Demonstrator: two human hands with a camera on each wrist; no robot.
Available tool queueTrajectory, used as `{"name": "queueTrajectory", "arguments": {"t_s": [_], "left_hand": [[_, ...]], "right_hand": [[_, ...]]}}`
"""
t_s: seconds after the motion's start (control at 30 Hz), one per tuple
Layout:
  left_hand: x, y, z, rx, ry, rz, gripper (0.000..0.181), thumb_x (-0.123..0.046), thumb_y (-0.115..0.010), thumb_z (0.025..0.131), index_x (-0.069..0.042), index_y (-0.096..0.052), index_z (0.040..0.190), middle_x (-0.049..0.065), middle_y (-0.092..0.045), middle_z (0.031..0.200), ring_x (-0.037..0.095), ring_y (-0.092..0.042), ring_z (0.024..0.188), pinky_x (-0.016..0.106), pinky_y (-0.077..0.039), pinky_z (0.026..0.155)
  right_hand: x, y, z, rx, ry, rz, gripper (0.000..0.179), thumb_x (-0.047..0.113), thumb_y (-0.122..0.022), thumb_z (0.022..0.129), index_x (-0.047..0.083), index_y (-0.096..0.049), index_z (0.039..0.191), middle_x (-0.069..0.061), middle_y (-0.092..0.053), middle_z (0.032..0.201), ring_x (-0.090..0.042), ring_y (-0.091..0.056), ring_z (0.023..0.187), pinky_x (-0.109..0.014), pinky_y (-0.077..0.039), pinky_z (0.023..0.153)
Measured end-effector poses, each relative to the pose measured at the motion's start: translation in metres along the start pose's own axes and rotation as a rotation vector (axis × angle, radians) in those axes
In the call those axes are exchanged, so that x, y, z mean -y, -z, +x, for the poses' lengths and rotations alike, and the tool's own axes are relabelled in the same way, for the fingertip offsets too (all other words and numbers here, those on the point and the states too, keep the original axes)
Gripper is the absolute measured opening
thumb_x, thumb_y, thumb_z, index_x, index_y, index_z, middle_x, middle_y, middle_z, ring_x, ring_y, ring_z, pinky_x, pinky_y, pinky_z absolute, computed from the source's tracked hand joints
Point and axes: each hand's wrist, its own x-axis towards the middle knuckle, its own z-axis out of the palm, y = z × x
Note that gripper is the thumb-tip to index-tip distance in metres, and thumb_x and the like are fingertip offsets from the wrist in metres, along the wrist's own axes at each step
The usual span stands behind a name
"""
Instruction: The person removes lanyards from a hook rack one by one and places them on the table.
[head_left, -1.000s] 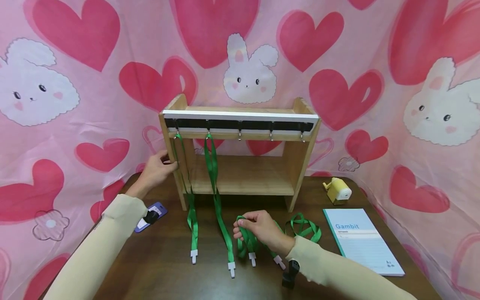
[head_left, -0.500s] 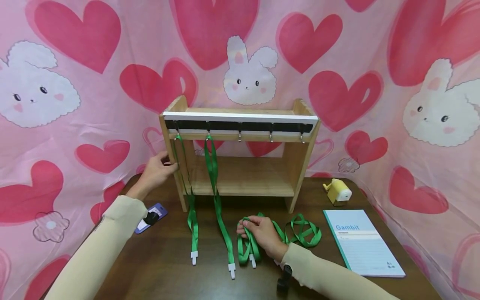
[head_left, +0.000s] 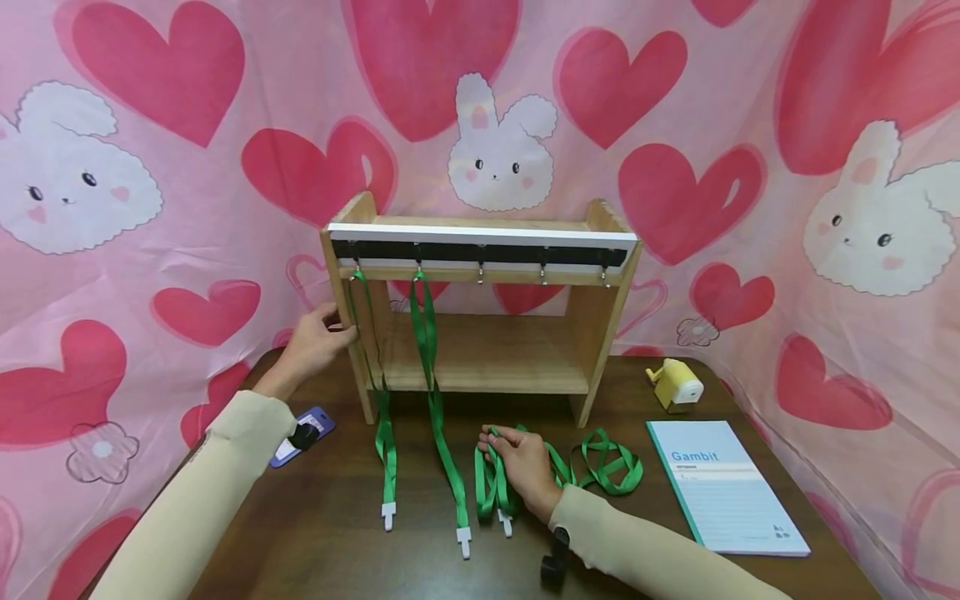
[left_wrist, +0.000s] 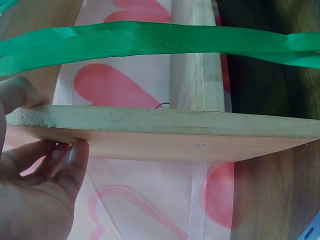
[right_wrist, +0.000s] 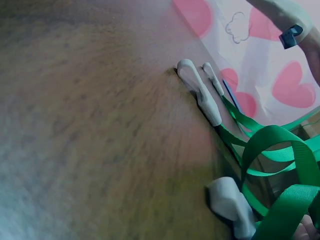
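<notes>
My left hand (head_left: 311, 340) grips the left side panel of a wooden shelf (head_left: 480, 379). In the left wrist view, the thumb lies on one face of that panel (left_wrist: 150, 120) and the fingers on the other. My right hand (head_left: 528, 468) holds a looped green lanyard (head_left: 490, 487) low over the table, its white clip (head_left: 506, 523) hanging below. Two more lanyards hang from the two leftmost hooks of the shelf: a left one (head_left: 385, 437) and one beside it (head_left: 426, 337). The right wrist view shows green loops (right_wrist: 272, 137) beside my right fingertips.
Bare hooks (head_left: 543, 275) line the black strip to the right. Another green lanyard (head_left: 611, 467) lies coiled on the table (head_left: 315, 533). A notebook (head_left: 727, 492) and a yellow pencil sharpener (head_left: 677, 385) are at the right. A blue badge holder (head_left: 311, 429) lies beneath my left wrist.
My right hand has shifted slightly with the lanyard, whose loops now hang closer together below the fingers. My left hand keeps its grip on the shelf panel.
</notes>
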Motion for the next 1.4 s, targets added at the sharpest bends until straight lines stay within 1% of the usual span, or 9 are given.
{"name": "queueTrajectory", "arguments": {"t_s": [0.07, 0.17, 0.47, 0.6, 0.73, 0.87, 1.0, 1.2, 1.4], "left_hand": [[-0.001, 0.000, 0.000, 0.001, 0.001, -0.005, 0.046, -0.013, -0.060, 0.095, 0.003, -0.055, 0.139, 0.027, -0.059, 0.137, 0.039, -0.060, 0.125, 0.034, -0.057, 0.093], [-0.002, 0.001, 0.000, 0.005, 0.004, -0.015, 0.046, -0.012, -0.060, 0.096, 0.003, -0.055, 0.138, 0.026, -0.059, 0.138, 0.040, -0.060, 0.126, 0.037, -0.057, 0.095], [-0.005, 0.002, 0.001, 0.019, -0.006, -0.026, 0.049, -0.013, -0.060, 0.097, 0.004, -0.052, 0.142, 0.029, -0.059, 0.137, 0.042, -0.059, 0.126, 0.051, -0.055, 0.100], [-0.003, 0.002, 0.001, 0.022, 0.000, -0.017, 0.048, -0.012, -0.060, 0.096, 0.005, -0.052, 0.140, 0.030, -0.060, 0.136, 0.042, -0.060, 0.125, 0.045, -0.057, 0.097], [0.000, 0.000, 0.000, 0.032, 0.017, -0.005, 0.049, -0.012, -0.060, 0.097, 0.004, -0.050, 0.142, 0.030, -0.060, 0.136, 0.042, -0.061, 0.124, 0.043, -0.058, 0.096], [0.002, 0.000, -0.001, 0.028, 0.016, 0.003, 0.049, -0.012, -0.059, 0.097, 0.004, -0.051, 0.142, 0.030, -0.060, 0.136, 0.042, -0.061, 0.124, 0.047, -0.057, 0.097], [0.001, 0.000, -0.001, 0.018, 0.008, 0.003, 0.047, -0.012, -0.059, 0.097, 0.005, -0.052, 0.140, 0.030, -0.061, 0.135, 0.041, -0.061, 0.123, 0.039, -0.058, 0.094], [0.002, 0.001, 0.001, 0.012, 0.000, 0.007, 0.046, -0.013, -0.060, 0.097, 0.005, -0.053, 0.139, 0.030, -0.061, 0.134, 0.040, -0.061, 0.122, 0.027, -0.056, 0.089], [0.001, 0.001, 0.000, 0.015, 0.002, -0.003, 0.046, -0.013, -0.060, 0.097, 0.004, -0.053, 0.139, 0.029, -0.061, 0.135, 0.040, -0.060, 0.124, 0.034, -0.057, 0.093]], "right_hand": [[-0.001, 0.000, 0.001, -0.007, 0.004, -0.011, 0.031, 0.006, -0.060, 0.100, -0.008, -0.067, 0.126, -0.028, -0.070, 0.122, -0.024, -0.076, 0.101, -0.023, -0.061, 0.076], [-0.003, 0.000, 0.001, -0.013, 0.002, -0.022, 0.031, 0.006, -0.061, 0.099, -0.008, -0.067, 0.126, -0.027, -0.070, 0.122, -0.024, -0.076, 0.101, -0.023, -0.061, 0.075], [-0.001, 0.001, 0.001, -0.025, -0.003, -0.058, 0.032, 0.006, -0.063, 0.098, -0.004, -0.067, 0.128, -0.024, -0.071, 0.123, -0.029, -0.074, 0.106, -0.026, -0.062, 0.078], [-0.002, 0.000, -0.001, -0.023, -0.001, -0.078, 0.035, 0.004, -0.063, 0.098, -0.004, -0.065, 0.131, -0.024, -0.071, 0.124, -0.027, -0.073, 0.108, -0.028, -0.062, 0.081], [-0.002, 0.000, -0.003, 0.000, -0.005, -0.036, 0.037, -0.001, -0.059, 0.098, -0.006, -0.060, 0.135, -0.026, -0.067, 0.129, -0.029, -0.070, 0.117, -0.030, -0.060, 0.090], [0.000, 0.000, -0.002, -0.011, 0.020, -0.055, 0.039, -0.003, -0.059, 0.097, -0.005, -0.060, 0.136, -0.025, -0.067, 0.131, -0.030, -0.068, 0.121, -0.025, -0.058, 0.093], [0.005, 0.000, -0.002, -0.046, 0.073, -0.084, 0.040, -0.005, -0.060, 0.095, -0.002, -0.062, 0.135, -0.024, -0.065, 0.134, -0.032, -0.065, 0.125, -0.019, -0.056, 0.093], [0.018, 0.002, 0.000, -0.063, 0.103, 0.029, 0.044, -0.010, -0.062, 0.092, -0.002, -0.061, 0.135, -0.025, -0.061, 0.139, -0.036, -0.060, 0.131, -0.017, -0.055, 0.092], [0.038, 0.007, 0.001, -0.023, 0.120, 0.195, 0.047, -0.011, -0.063, 0.089, -0.007, -0.058, 0.136, -0.020, -0.065, 0.136, -0.030, -0.065, 0.126, -0.018, -0.056, 0.090]]}}
